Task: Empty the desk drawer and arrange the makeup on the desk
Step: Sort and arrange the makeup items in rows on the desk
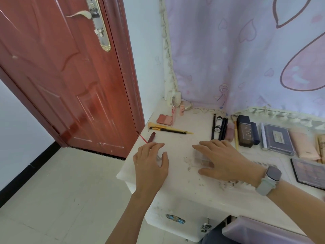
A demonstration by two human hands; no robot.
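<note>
L hand (151, 162) lies flat, fingers spread, over a small metal item (158, 157); whether gripped can't be told. R hand (222, 158) is pressed open on a clear case (202, 160). The red lip pencil (142, 137) at 10 o'clock, overhanging the desk (179, 176) edge, could be knocked off.

Grey-strapped smartwatch (270, 178); bare forearms

Left hand (151, 161) flat on white desk (181, 143); right hand (223, 159) covers small clear case (200, 158); makeup row (246, 132) behind.

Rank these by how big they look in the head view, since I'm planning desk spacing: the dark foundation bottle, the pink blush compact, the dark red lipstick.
Largest to smallest:
1. dark foundation bottle
2. pink blush compact
3. dark red lipstick
The compact lies farther from the camera, so its real size may be understated.
</note>
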